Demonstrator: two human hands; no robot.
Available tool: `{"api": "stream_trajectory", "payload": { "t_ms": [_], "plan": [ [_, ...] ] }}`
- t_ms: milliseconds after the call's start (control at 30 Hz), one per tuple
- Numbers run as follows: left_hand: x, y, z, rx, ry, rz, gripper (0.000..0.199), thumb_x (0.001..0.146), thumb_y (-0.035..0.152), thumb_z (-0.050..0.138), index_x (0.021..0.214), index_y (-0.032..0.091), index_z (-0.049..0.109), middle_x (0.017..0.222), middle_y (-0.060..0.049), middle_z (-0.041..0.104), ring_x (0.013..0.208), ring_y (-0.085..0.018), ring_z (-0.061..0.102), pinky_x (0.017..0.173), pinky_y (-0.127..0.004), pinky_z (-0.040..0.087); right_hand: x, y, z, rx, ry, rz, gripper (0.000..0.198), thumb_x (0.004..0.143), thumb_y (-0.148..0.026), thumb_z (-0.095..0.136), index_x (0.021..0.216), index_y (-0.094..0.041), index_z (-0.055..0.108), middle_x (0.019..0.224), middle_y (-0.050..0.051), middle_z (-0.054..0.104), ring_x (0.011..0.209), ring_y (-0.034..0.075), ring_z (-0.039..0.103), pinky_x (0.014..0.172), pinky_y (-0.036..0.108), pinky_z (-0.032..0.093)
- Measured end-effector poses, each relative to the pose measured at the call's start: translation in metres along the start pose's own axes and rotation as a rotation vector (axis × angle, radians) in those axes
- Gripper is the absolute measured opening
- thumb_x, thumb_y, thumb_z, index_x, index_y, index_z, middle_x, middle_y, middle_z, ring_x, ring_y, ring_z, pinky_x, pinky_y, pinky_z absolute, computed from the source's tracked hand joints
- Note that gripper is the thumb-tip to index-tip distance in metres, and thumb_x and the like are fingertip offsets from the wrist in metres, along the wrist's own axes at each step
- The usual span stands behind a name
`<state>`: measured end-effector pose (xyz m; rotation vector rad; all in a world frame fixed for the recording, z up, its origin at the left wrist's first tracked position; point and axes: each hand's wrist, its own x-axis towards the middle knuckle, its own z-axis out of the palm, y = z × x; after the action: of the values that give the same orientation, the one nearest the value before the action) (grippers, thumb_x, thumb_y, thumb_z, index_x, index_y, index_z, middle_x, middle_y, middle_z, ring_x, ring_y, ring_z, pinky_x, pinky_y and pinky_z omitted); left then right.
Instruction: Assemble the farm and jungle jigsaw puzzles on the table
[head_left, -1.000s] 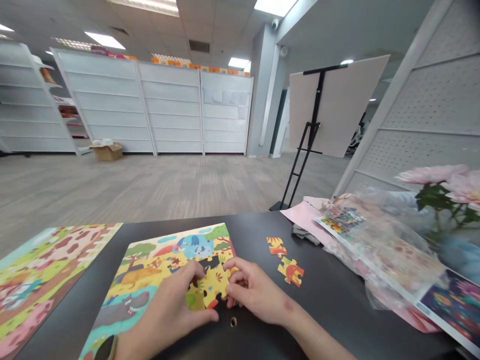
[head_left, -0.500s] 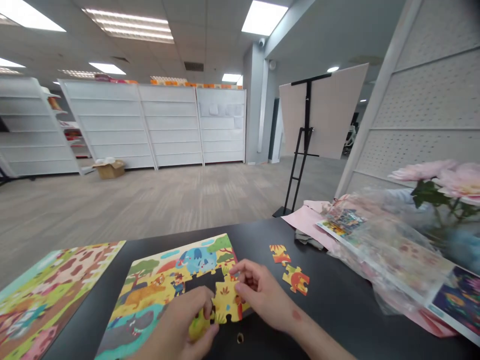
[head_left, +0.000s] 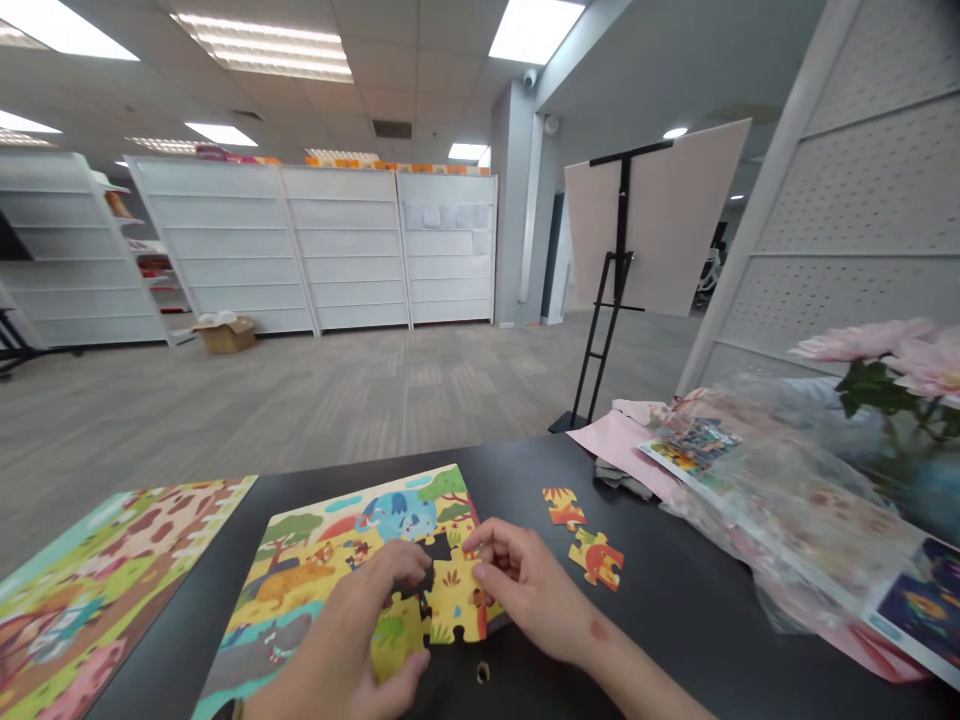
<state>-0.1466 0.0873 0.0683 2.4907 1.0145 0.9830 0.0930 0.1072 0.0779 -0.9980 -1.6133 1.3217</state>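
My left hand (head_left: 367, 620) is closed on a yellow jigsaw puzzle piece (head_left: 394, 635) with a green figure, its thumb at the near edge and its fingers over the far edge. That piece lies just left of a joined yellow section (head_left: 452, 600) with a plant drawn on it; a narrow dark gap shows between them. My right hand (head_left: 517, 575) has curled fingers gripping the right edge of this section. Beyond my hands is the animal puzzle (head_left: 292, 575), with an elephant, a lion and a hippo. A dark unfilled patch shows in its middle.
Two loose pieces, a striped orange one (head_left: 562, 507) and a red and yellow one (head_left: 598, 558), lie right of my right hand. Another puzzle (head_left: 142, 550) is at the left. Plastic packaging (head_left: 795, 490) and pink flowers (head_left: 900, 350) crowd the right side. A small ring-like spot (head_left: 483, 672) marks the black table (head_left: 517, 470).
My left hand has shifted the green-figured piece, which now shows more of its face and lies flatter beside the yellow section. My right hand stays nearly in place. The view has moved slightly.
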Motion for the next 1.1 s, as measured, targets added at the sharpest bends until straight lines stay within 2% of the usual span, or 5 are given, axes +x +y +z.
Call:
{"api": "stream_trajectory", "payload": {
  "t_ms": [267,467,667,833,1100],
  "plan": [
    [-0.001,-0.003,0.003,0.033,0.024,0.043,0.073,0.069,0.016,0.077,0.13,0.033,0.041,0.128,-0.006,0.063,0.119,-0.029,0.062,0.101,-0.045,0.053,0.002,0.003,0.002,-0.022,-0.012,0.013,0.013,0.086,-0.022,0.063,0.098,-0.017,0.063,0.068,-0.007,0.05,0.06,0.009,0.042,0.058,0.024,0.034],
    [0.003,-0.001,0.004,0.049,0.007,0.034,0.061,0.073,0.015,0.075,0.124,0.031,0.047,0.12,-0.005,0.067,0.111,-0.026,0.065,0.096,-0.04,0.054,0.002,0.005,0.004,0.005,-0.031,0.025,0.015,0.087,-0.027,0.064,0.098,-0.018,0.061,0.068,-0.006,0.053,0.061,0.01,0.048,0.059,0.023,0.038],
    [0.014,-0.032,-0.035,0.183,0.015,-0.138,0.04,0.079,0.03,0.076,0.115,0.025,0.058,0.114,-0.006,0.067,0.106,-0.027,0.063,0.092,-0.039,0.052,0.004,0.004,-0.002,-0.044,0.076,0.01,0.027,0.092,-0.042,0.061,0.107,-0.019,0.062,0.09,0.002,0.061,0.072,0.014,0.056,0.064,0.027,0.045],
    [0.015,-0.063,-0.05,0.188,-0.186,-0.301,0.041,0.073,0.037,0.084,0.107,0.023,0.065,0.111,-0.005,0.067,0.103,-0.028,0.063,0.091,-0.038,0.049,0.003,0.005,-0.003,-0.078,0.038,0.022,0.03,0.093,-0.047,0.06,0.103,-0.019,0.062,0.08,0.0,0.058,0.069,0.015,0.053,0.062,0.028,0.043],
    [0.012,-0.067,-0.039,0.109,-0.365,-0.254,0.041,0.074,0.045,0.085,0.104,0.026,0.067,0.112,-0.003,0.063,0.111,-0.027,0.056,0.096,-0.035,0.044,0.001,0.007,-0.004,-0.1,0.014,0.001,0.021,0.093,-0.038,0.06,0.1,-0.019,0.063,0.077,-0.002,0.056,0.068,0.013,0.05,0.061,0.027,0.04]
  ]
}}
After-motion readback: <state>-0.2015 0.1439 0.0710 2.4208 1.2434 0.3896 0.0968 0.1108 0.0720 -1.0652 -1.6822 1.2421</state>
